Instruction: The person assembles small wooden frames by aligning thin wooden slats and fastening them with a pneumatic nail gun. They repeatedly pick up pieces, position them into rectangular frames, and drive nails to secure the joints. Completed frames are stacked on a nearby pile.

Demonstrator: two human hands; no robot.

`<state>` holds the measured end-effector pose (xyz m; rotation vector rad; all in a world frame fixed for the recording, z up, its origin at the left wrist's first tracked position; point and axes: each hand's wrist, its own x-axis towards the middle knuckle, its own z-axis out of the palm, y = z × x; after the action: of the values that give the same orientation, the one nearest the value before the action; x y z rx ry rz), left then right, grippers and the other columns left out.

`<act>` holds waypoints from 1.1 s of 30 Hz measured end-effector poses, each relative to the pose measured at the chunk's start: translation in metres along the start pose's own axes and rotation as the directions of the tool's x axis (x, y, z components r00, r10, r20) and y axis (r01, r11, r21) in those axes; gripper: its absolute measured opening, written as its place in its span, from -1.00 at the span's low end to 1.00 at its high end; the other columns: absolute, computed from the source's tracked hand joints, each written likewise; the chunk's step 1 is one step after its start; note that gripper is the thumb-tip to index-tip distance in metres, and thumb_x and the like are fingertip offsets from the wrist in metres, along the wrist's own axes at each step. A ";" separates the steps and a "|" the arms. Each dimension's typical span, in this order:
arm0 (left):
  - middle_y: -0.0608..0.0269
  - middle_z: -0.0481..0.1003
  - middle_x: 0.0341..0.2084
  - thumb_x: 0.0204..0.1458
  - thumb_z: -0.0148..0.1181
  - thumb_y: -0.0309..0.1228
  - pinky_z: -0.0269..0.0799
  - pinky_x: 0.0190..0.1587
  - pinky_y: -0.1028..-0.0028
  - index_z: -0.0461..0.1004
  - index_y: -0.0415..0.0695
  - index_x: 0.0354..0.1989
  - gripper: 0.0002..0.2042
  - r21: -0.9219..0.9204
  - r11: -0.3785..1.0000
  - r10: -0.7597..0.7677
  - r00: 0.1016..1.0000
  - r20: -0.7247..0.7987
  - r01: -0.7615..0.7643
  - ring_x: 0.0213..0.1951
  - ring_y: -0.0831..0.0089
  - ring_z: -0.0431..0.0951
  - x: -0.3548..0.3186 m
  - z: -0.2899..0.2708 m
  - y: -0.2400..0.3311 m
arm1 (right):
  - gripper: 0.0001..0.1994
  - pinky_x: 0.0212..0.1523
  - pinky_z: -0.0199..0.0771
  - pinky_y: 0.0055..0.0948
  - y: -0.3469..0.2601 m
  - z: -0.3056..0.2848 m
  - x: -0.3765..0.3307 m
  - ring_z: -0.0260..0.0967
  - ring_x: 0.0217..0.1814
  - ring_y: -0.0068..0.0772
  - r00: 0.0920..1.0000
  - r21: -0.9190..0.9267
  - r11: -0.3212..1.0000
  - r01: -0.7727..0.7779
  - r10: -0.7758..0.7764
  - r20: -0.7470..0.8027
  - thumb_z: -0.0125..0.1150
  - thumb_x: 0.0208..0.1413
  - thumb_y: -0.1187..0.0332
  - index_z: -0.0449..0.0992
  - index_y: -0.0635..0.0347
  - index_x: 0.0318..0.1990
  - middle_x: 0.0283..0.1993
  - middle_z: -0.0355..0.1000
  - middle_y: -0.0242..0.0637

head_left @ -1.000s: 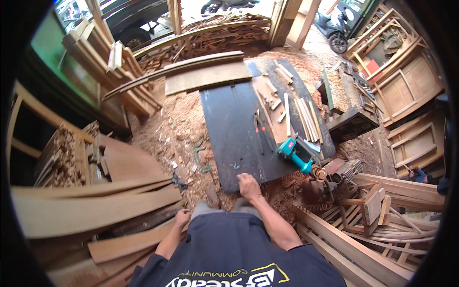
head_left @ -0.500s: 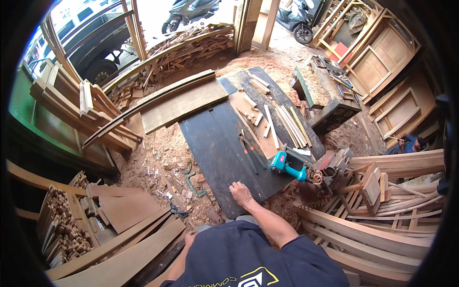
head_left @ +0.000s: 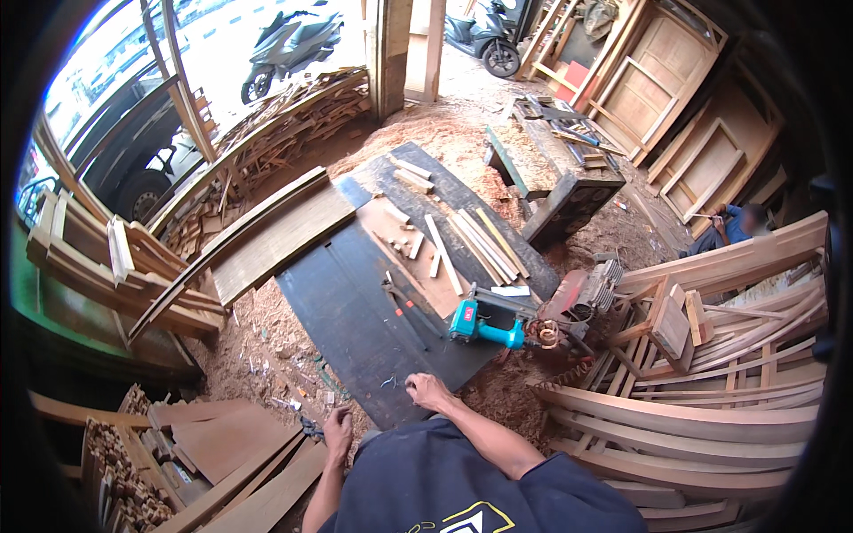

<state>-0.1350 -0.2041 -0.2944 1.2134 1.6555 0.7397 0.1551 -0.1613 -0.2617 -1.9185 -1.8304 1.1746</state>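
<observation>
My right hand (head_left: 428, 391) is over the near edge of a dark tabletop (head_left: 324, 306), fingers loosely bent and apart, with nothing visible in them. A small thin bluish-grey item (head_left: 389, 382), too small to name, lies just left of its fingertips. My left hand (head_left: 338, 431) hangs in the air beside the table's near left corner, half curled and seemingly holding nothing. Farther up the table rest pincers with orange-marked handles (head_left: 404, 311). A teal nail gun (head_left: 484, 327) lies at the right edge, near several pale wood strips (head_left: 484, 244) and short offcuts (head_left: 416, 244).
A long board (head_left: 275, 235) crosses the table's far left end. Curved timbers (head_left: 684, 426) are stacked at right, planks (head_left: 222, 444) at lower left. Behind the nail gun stands a motor-like machine (head_left: 586, 289). Sawdust covers the floor. Another person (head_left: 737, 226) sits at far right.
My view has turned right. My right hand has drawn off the small item, which now shows on the tabletop. My left hand has risen from beside my body toward the table corner.
</observation>
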 end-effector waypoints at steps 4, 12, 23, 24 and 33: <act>0.06 0.65 -0.28 0.22 0.15 -0.44 0.54 -0.17 0.43 0.56 -0.20 -0.04 -0.80 0.075 0.984 0.145 0.970 0.195 -0.162 -0.27 0.42 0.65 0.003 0.066 0.065 | -0.71 0.05 0.51 -0.10 0.034 -0.025 -0.019 0.53 -0.01 0.10 0.998 0.027 0.999 0.027 -0.029 0.065 0.21 0.13 0.25 0.58 0.20 -0.06 -0.10 0.57 0.05; 0.02 0.67 -0.34 0.18 0.21 -0.27 0.56 -0.19 0.34 0.63 -0.15 -0.14 -0.76 0.341 0.937 -0.059 0.929 0.366 -0.075 -0.28 0.23 0.70 -0.002 0.104 0.090 | -0.72 -0.32 0.56 -0.40 0.057 -0.078 -0.050 0.58 -0.40 -0.44 0.988 0.336 0.933 -0.128 0.090 0.125 0.26 0.18 0.26 0.61 0.23 -0.04 -0.29 0.63 -0.16; 0.27 0.53 -0.45 0.13 0.27 -0.45 0.46 -0.24 0.50 0.60 -0.18 -0.09 -0.80 0.150 0.985 -0.072 0.995 -0.071 0.082 -0.36 0.52 0.53 0.043 0.070 0.136 | -0.76 -0.20 0.54 -0.17 0.048 -0.196 0.094 0.56 -0.23 0.08 0.906 0.204 0.975 0.085 0.010 -0.423 0.16 0.22 0.30 0.59 0.26 -0.10 -0.28 0.53 0.14; 0.30 0.50 -0.41 0.09 0.31 -0.47 0.44 -0.21 0.52 0.59 -0.17 -0.08 -0.79 0.043 0.995 -0.081 0.992 -0.099 0.085 -0.34 0.51 0.51 0.051 0.068 0.167 | -0.79 -0.20 0.53 -0.04 0.059 -0.212 0.125 0.53 -0.21 0.16 0.844 0.116 0.991 0.064 0.009 -0.536 0.11 0.18 0.31 0.56 0.22 -0.15 -0.30 0.54 0.08; 0.29 0.50 -0.03 0.21 0.16 -0.46 0.34 -0.01 0.38 0.48 -0.12 0.13 -0.69 0.065 -0.428 0.587 -0.332 -0.738 -0.901 0.08 0.31 0.39 0.025 0.019 0.512 | -0.39 0.31 0.17 0.06 0.159 -0.277 0.238 0.21 0.32 0.07 0.757 -0.225 0.872 -0.435 0.218 -0.617 0.30 0.10 0.27 0.27 0.18 0.30 0.19 0.35 0.00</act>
<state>0.0781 -0.0113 0.1308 1.7048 -0.1592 2.6719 0.4329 0.1235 -0.2770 -2.5216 -1.4584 0.2377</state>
